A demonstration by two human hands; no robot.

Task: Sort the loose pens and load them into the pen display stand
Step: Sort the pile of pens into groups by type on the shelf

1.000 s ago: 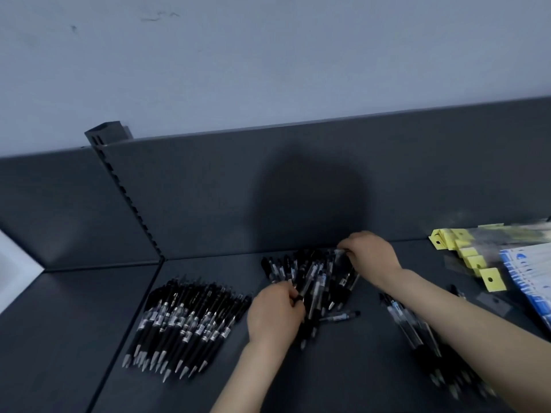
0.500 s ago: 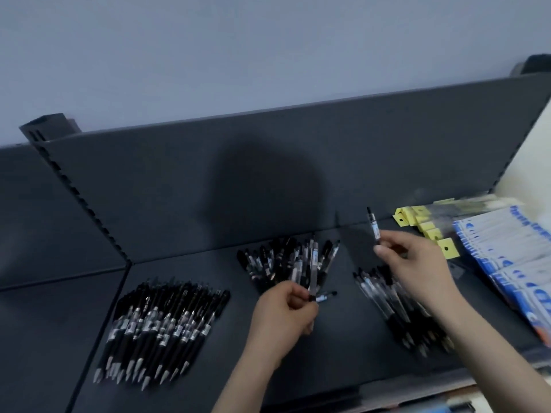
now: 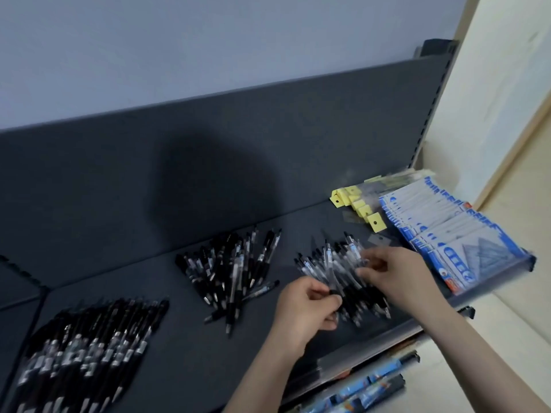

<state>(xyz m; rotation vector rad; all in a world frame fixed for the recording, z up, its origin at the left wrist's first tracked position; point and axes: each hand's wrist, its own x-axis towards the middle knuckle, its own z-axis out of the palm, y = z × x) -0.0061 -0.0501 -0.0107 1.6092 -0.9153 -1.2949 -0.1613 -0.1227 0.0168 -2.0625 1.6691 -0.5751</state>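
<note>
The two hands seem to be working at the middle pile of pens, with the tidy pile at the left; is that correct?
Not quite: the head view shows the left hand and right hand at the right-hand pile, not the middle pile; the tidy pile does lie at the left.

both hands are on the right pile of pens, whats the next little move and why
Probably square up the right pile: its clear pens fan out unevenly, while the left pile lies in a neat row. The left hand and right hand flank it; blur hides their grip.
</note>
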